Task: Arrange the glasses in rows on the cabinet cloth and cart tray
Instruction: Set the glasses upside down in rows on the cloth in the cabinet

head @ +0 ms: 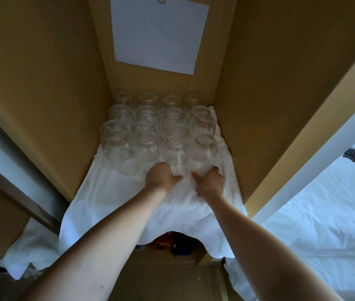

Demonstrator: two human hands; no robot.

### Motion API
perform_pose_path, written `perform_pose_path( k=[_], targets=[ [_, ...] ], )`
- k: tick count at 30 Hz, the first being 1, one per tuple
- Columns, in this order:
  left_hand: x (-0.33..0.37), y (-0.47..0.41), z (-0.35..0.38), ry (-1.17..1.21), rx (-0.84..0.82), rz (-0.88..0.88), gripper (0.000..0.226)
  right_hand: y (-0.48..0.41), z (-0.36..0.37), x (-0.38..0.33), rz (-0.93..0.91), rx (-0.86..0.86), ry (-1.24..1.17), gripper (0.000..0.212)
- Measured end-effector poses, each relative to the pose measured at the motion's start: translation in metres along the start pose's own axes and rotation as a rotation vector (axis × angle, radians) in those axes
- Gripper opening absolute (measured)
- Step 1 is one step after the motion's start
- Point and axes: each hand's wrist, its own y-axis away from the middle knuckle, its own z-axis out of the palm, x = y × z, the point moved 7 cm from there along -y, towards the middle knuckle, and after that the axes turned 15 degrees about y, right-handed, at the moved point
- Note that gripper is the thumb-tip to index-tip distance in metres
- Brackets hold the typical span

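Nearest, the cloth [129,203] is draped over the shelf's front edge, probably as cushioning. Mid-cloth, one inverted glass [175,153] is grasped by the left hand [161,177] and a second glass [203,157] by the right hand [210,182], seemingly to extend the rows of glasses [146,118] packed toward the back edge.

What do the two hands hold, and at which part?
The left hand grips one glass, the right hand the next glass, both low down near the cloth.
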Motion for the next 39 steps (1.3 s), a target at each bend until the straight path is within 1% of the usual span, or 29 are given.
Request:
perform_pose_path(
  k=[5, 10, 16, 20, 22, 25, 28, 30, 33, 36, 39],
  targets=[
    [-0.002, -0.002, -0.003, -0.056, -0.016, 0.005, 0.054, 0.004, 0.0, 0.005, -0.035, 0.021, 0.036, 0.088],
    [-0.001, -0.006, -0.001, -0.067, -0.045, -0.012, 0.05, 0.004, 0.0, 0.002, -0.033, 0.013, 0.098, 0.085],
    [-0.003, -0.01, -0.003, -0.063, -0.062, -0.015, 0.055, 0.002, -0.001, -0.005, -0.017, -0.033, 0.122, 0.08],
    [-0.007, -0.004, -0.003, -0.036, -0.095, -0.037, 0.069, 0.0, 0.0, -0.009, 0.005, -0.066, 0.09, 0.076],
    [-0.01, 0.0, -0.003, -0.008, -0.089, -0.049, 0.072, -0.001, 0.0, -0.009, 0.013, -0.078, 0.066, 0.075],
    [-0.018, 0.004, -0.005, 0.004, -0.057, -0.042, 0.072, 0.001, 0.002, -0.006, 0.011, -0.083, 0.058, 0.081],
    [-0.024, 0.011, -0.007, 0.049, -0.008, -0.027, 0.073, 0.006, 0.0, -0.004, -0.001, -0.066, 0.086, 0.095],
    [-0.025, 0.015, -0.009, 0.091, 0.019, -0.019, 0.071, 0.01, -0.003, -0.003, 0.002, -0.062, 0.116, 0.103],
    [-0.024, 0.018, -0.013, 0.127, 0.051, 0.006, 0.067, 0.019, -0.012, -0.005, 0.012, -0.034, 0.109, 0.108],
    [-0.023, 0.021, -0.014, 0.143, 0.071, 0.025, 0.06, 0.026, -0.018, -0.005, -0.007, 0.016, 0.08, 0.105],
    [-0.03, 0.025, -0.012, 0.1, 0.073, 0.047, 0.05, 0.037, -0.018, -0.003, -0.07, 0.048, 0.032, 0.096]
  ],
)
